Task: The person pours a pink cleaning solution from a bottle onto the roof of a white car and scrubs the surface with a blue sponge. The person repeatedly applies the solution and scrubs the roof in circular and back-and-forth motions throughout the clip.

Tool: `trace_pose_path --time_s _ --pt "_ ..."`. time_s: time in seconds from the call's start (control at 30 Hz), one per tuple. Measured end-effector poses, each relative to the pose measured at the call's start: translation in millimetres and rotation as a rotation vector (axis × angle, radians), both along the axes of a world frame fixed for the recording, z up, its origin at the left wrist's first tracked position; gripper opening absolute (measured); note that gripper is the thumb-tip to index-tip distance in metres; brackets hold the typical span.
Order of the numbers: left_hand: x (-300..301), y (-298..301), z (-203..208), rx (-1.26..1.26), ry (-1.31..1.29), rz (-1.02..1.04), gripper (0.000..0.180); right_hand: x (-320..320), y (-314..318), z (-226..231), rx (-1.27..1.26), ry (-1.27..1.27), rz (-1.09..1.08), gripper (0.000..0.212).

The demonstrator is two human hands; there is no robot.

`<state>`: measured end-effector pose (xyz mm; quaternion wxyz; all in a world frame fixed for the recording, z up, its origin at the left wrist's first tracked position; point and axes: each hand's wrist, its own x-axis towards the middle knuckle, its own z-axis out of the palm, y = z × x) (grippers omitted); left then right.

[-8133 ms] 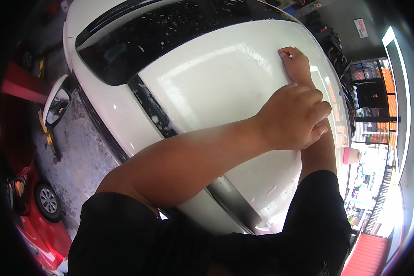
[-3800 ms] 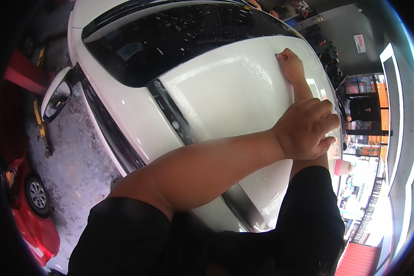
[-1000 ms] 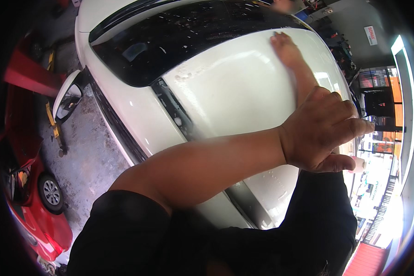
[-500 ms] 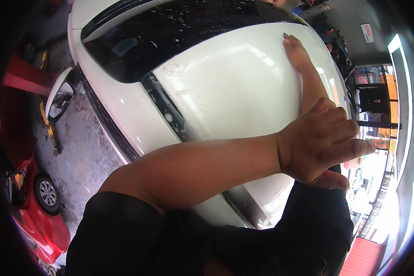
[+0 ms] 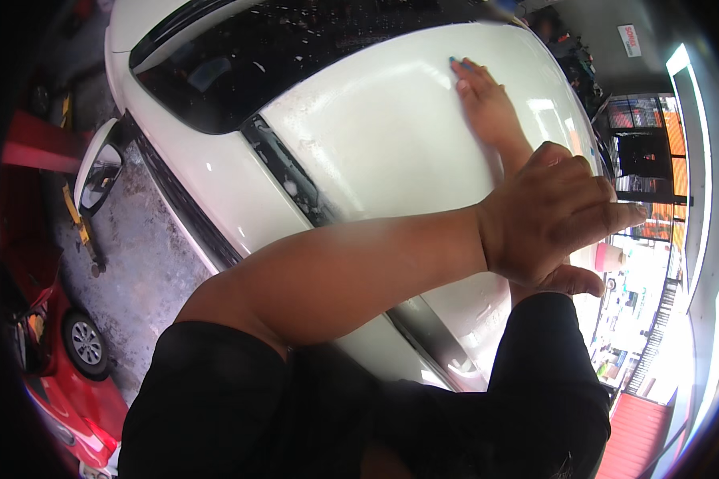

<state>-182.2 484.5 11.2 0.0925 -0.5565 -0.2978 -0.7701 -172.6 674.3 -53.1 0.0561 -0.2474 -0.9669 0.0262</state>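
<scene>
My right hand (image 5: 487,104) lies on the white car roof (image 5: 391,136), fingers stretched forward over its surface. A small blue piece (image 5: 453,60) shows at the fingertips; most of it is hidden under them, and its kind is unclear. Nearer to me, my left hand (image 5: 547,219) is raised across my right forearm, back of the hand up. Its thumb and index finger stand apart, the other fingers are partly bent, and nothing shows in it. Wet-looking streaks and spots mark the roof near the black trim strip (image 5: 284,172).
The dark windshield (image 5: 240,72), speckled with white drops, borders the roof on the far side. A white side mirror (image 5: 100,168) sticks out at left. Beyond it are a red car (image 5: 72,383) and a yellow lift arm (image 5: 78,219) above the concrete floor (image 5: 156,239).
My right hand has slid leftward over the roof, the blue piece at its fingertips. My left hand stays raised in much the same pose, and the whole view has shifted slightly.
</scene>
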Motion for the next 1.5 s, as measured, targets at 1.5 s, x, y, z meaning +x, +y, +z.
trace_pose_path --time_s 1.5 --pt "-0.8 -1.9 -7.0 -0.016 0.009 -0.078 0.099 7.8 -90.6 0.3 -0.062 -0.117 0.274 0.046"
